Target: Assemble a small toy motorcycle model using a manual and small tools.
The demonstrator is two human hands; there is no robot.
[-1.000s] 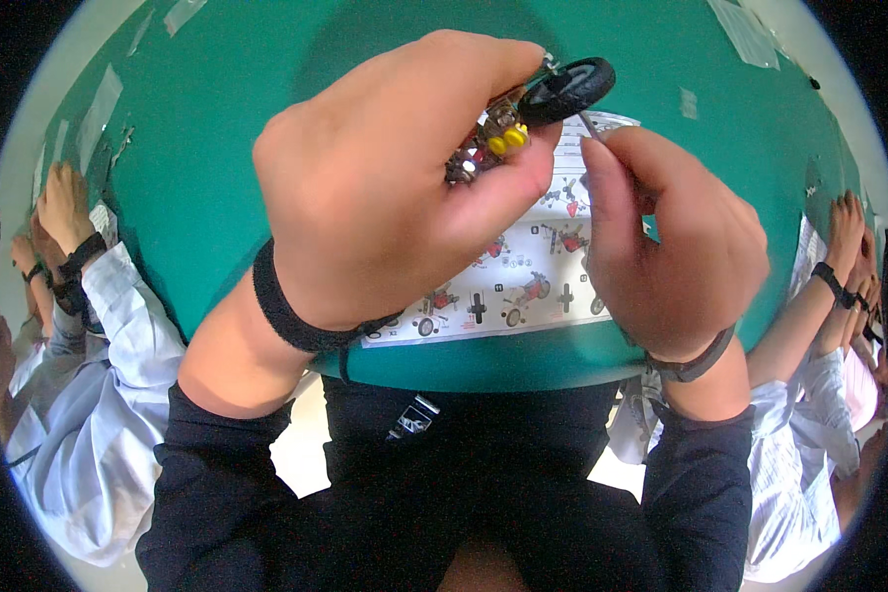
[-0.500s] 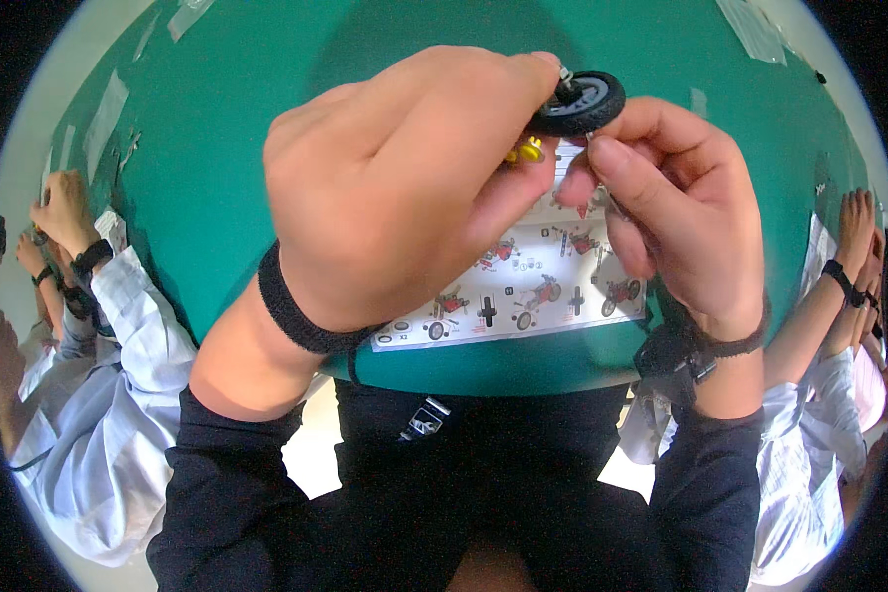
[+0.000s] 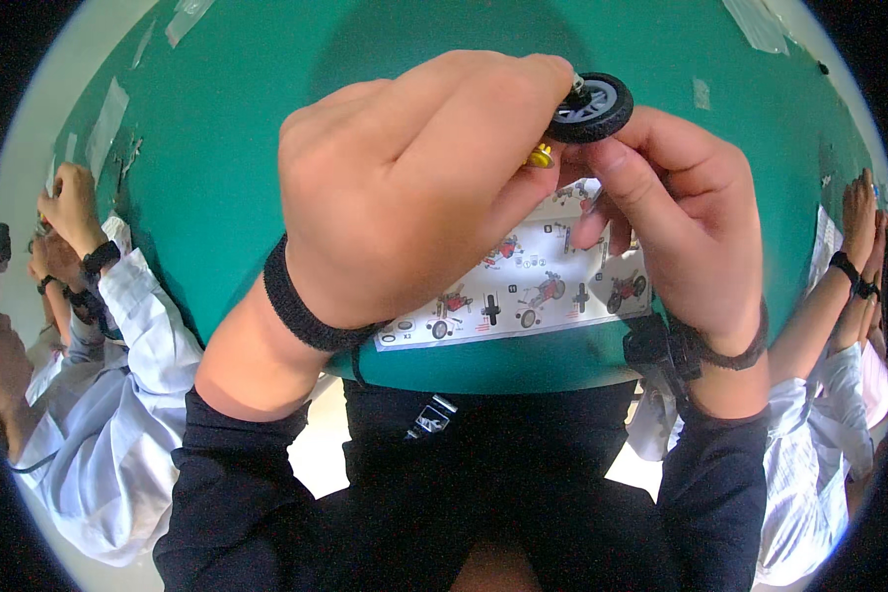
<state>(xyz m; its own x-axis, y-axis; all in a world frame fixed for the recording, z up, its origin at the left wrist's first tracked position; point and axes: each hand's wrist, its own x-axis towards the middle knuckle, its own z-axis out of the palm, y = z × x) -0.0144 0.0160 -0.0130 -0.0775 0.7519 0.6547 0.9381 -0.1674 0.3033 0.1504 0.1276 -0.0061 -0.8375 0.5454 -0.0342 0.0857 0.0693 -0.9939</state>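
Black rubber and grey plastic make up the small wheel (image 3: 594, 107), which is held up above the green table (image 3: 222, 187), tilted so that its spokes show. A silvery fitting (image 3: 578, 85) sits against the wheel's hub, right by the fingertips of the left hand (image 3: 419, 183). That hand is seen from its back, fingers curled over and thumb below; its grip is closed around a small piece largely hidden from view — a bright yellow part (image 3: 540, 156) pokes out between forefinger and thumb, just below the wheel.

The right hand (image 3: 686, 202) comes in from the other side, palm partly turned up. Its thumb and forefinger draw close together at the wheel's lower edge, touching or almost touching it, while the other fingers curl loosely beneath. Whether this grip pinches the tyre, or something slim under it, I cannot tell.

Beneath both hands a printed sheet (image 3: 528, 271) lies flat near the table's front edge, with pictures of red-and-black model motorcycles and wheels; the hands cover part of it. A black band (image 3: 311, 316) circles the left wrist, and a dark strap (image 3: 735, 355) circles the right, a black boxy device (image 3: 656, 350) beside it. Strips of clear tape (image 3: 755, 25) cling to the far part of the table. Co-workers' hands show at either rim — one on the left (image 3: 74, 212), others on the right (image 3: 861, 217).
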